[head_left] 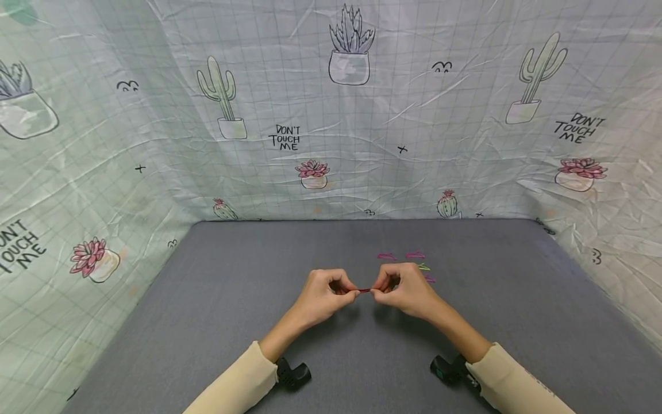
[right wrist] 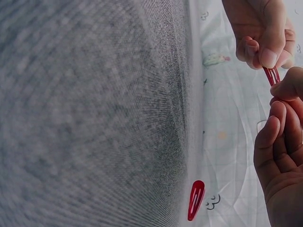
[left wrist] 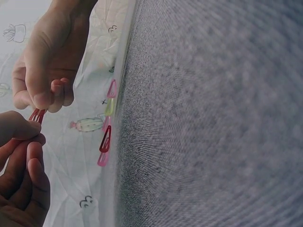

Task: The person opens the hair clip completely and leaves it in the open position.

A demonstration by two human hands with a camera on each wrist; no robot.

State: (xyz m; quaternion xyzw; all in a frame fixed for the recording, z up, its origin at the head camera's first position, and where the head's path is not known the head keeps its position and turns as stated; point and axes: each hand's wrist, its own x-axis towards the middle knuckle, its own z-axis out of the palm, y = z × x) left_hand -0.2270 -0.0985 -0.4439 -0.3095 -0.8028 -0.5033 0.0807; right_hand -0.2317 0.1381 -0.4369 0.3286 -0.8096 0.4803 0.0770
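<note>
A red snap hair clip is held in the air over the grey table, one end in each hand. My left hand pinches one end between thumb and fingers, and my right hand pinches the other. Between the thumbs, in the right wrist view, the middle of the red hair clip shows its slots. Close up in the left wrist view, my left hand is low and my right hand above it. The clip's ends are hidden under the fingertips.
On the table, behind the right hand, lie pink hair clips and a yellow-green one. Another red clip lies among them in the left wrist view. A patterned curtain hangs around the table's back and sides.
</note>
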